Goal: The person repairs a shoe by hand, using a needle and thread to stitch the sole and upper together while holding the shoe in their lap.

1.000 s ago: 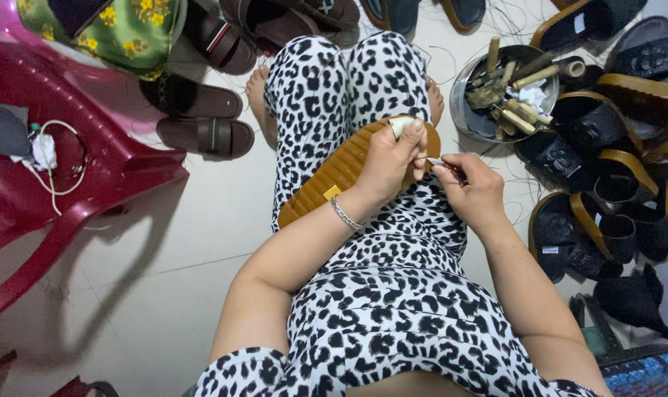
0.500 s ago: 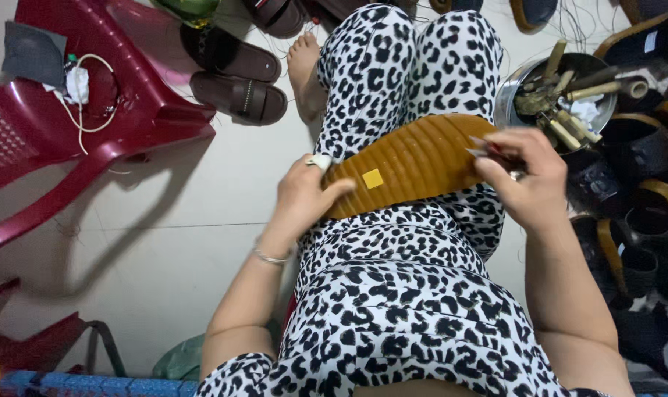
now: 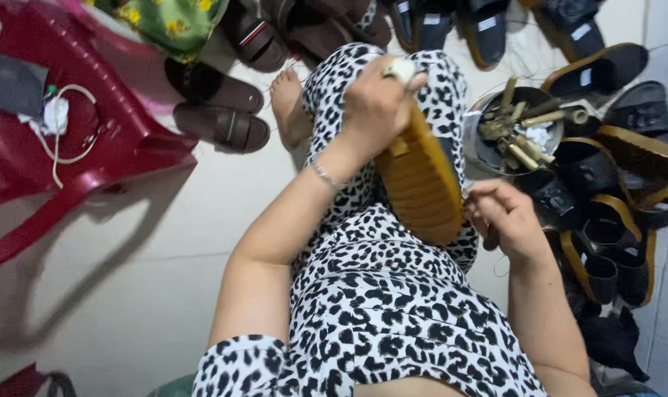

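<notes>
Your left hand (image 3: 374,110) grips the toe end of the tan sandal sole (image 3: 422,184), centre frame, held over your lap; your right hand (image 3: 507,220) is closed at its lower edge, possibly pinching a small tool, too blurred to tell; metal bowl of tools (image 3: 514,132) upper right; red plastic chair (image 3: 62,147) at left.

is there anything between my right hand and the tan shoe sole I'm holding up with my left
Nothing visible. The right hand sits right at the lower edge of the tan shoe sole, which the left hand grips at its top end. The metal bowl of tools lies beyond the right hand, off to the side.
</notes>
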